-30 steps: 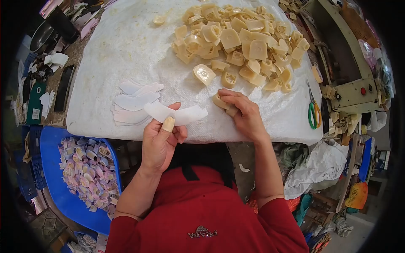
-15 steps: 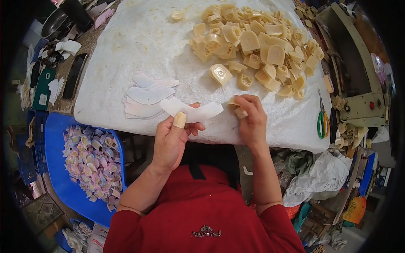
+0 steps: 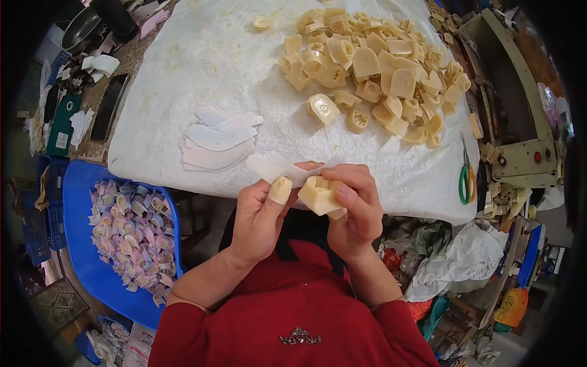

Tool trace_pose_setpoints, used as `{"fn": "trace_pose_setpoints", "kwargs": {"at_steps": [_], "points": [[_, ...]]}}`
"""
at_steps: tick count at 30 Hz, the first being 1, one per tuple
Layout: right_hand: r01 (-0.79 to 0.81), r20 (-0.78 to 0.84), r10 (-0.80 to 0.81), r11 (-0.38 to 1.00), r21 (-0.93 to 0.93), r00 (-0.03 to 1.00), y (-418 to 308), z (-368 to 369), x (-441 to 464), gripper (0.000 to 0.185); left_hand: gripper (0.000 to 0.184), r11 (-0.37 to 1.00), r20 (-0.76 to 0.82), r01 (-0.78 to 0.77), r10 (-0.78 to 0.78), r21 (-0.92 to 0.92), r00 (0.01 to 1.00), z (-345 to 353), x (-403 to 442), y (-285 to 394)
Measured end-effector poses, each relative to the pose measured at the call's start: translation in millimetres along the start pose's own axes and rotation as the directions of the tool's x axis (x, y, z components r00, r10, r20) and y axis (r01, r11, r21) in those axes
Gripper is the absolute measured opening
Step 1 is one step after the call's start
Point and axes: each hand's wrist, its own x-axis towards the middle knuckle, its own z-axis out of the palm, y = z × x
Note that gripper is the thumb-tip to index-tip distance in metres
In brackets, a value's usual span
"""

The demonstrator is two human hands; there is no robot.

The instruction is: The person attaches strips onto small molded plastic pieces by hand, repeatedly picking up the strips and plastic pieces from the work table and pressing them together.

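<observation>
My left hand (image 3: 262,214), its thumb covered by a cream finger cot (image 3: 280,190), pinches a curved white strip of thin material (image 3: 268,167). Held in my right hand (image 3: 356,211) is a beige plastic shoe heel (image 3: 318,194), hollow side partly showing. The two hands are close together over the table's front edge, the heel against or just in front of the strip's right part; exact contact is hard to see. Left of them, a stack of similar pale strips (image 3: 220,137) lies on the white table cover (image 3: 177,73). A big pile of beige heels (image 3: 379,61) covers the back right.
A blue tub (image 3: 79,244) at lower left holds many pastel-covered heels (image 3: 134,232). Scissors (image 3: 467,177) with green and orange handles lie at the table's right edge. A dark phone (image 3: 110,107) rests on the left. A machine (image 3: 526,159) with a red button stands at right.
My right hand has come left and toward the body with the heel, meeting the strip. My left hand has shifted slightly right with the strip, which now bends.
</observation>
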Motion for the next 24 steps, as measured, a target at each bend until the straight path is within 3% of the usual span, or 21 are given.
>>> {"fn": "trace_pose_setpoints", "kwargs": {"at_steps": [5, 8, 10, 14, 16, 19, 24], "points": [[0.044, -0.023, -0.044, 0.999, -0.01, 0.999, 0, 3, 2, 0.028, 0.04, 0.999, 0.016, 0.036, -0.036, -0.003, 0.999, -4, -4, -1], [0.077, -0.037, -0.078, 0.997, -0.023, 0.996, 7, 6, 3, 0.031, 0.04, 0.994, -0.001, 0.048, -0.048, 0.094, 0.999, -6, -1, -5], [0.064, -0.066, -0.064, 0.998, 0.008, 0.996, 7, 5, 4, 0.044, 0.037, 0.994, -0.06, -0.009, 0.016, 0.108, 0.998, 0, -1, -5], [0.047, -0.034, -0.047, 0.999, -0.012, 0.998, 6, 4, 4, 0.043, 0.038, 0.992, -0.069, -0.037, 0.045, 0.122, 0.997, -1, -2, -6], [0.058, 0.0, -0.059, 0.99, -0.132, 0.998, 4, 2, 6, 0.043, 0.04, 0.959, -0.04, -0.067, 0.081, 0.274, 0.996, -1, -1, -6], [0.09, -0.001, -0.092, 0.971, -0.221, 0.996, 9, 3, 6, 0.043, 0.042, 0.928, 0.017, -0.09, 0.091, 0.363, 0.996, -4, 0, -2], [0.104, 0.018, -0.102, 0.974, -0.202, 0.995, 13, 0, 5, 0.045, 0.043, 0.853, 0.065, -0.215, 0.209, 0.475, 0.976, -13, 5, 0]]}}
